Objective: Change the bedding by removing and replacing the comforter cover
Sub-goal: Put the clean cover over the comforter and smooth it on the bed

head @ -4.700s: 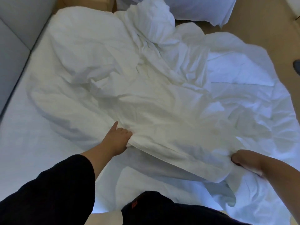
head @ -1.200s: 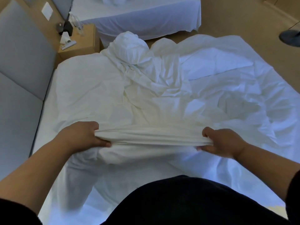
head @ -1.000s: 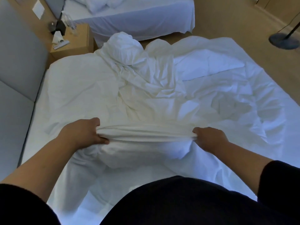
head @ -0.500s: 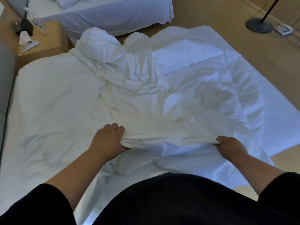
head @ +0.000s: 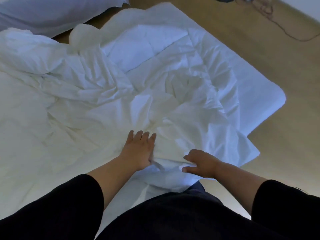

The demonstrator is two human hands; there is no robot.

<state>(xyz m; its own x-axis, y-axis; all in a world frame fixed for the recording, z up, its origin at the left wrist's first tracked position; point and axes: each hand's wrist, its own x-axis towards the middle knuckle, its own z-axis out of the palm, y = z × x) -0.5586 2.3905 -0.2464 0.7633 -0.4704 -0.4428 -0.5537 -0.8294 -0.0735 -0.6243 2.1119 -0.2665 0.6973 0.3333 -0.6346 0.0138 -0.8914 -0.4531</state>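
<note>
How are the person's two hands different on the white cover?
The left hand lies flat, fingers straight and pointing up the bed; the right hand has its fingers bent, pointing sideways at the fold. The left hand is farther up the comforter cover; the right is nearer its edge. Both touch it.

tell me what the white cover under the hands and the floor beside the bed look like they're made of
Comforter cover: looks like thin woven fabric, probably cotton or a cotton blend, matte; it falls in sharp creases and soft folds, and bunches where the right hand pinches it.

Floor: a smooth tan hard surface, possibly wood or laminate; no grain shows clearly, so I cannot tell which.
</note>
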